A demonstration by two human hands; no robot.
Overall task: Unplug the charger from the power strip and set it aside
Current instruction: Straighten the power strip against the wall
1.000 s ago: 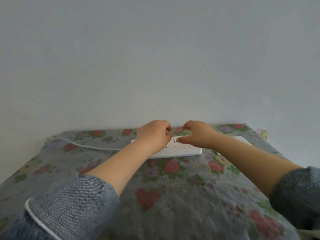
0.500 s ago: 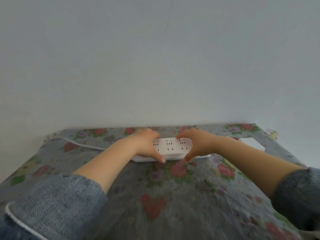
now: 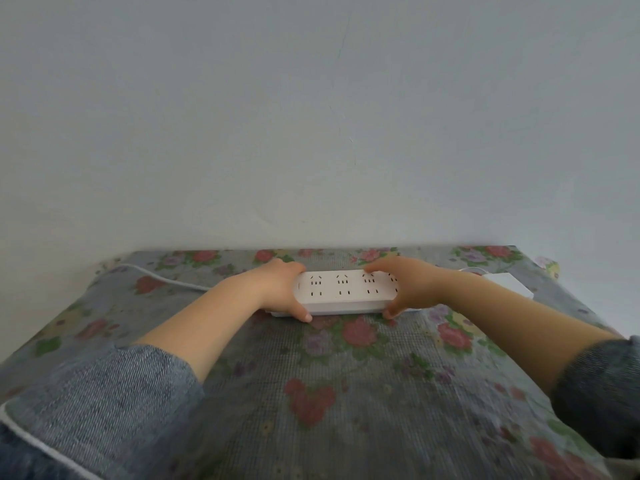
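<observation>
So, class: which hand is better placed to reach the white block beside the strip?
Right. The right hand holds the strip end nearest the block; the left hand holds the far end.

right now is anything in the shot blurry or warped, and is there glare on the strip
Head view: soft, even light, no glare on the power strip, whose slots read sharp; the sleeves and the near cloth are smeared by blur; wide-angle bend curves the cloth's far edge; both hands, left hand and right hand, look crisp.
</observation>
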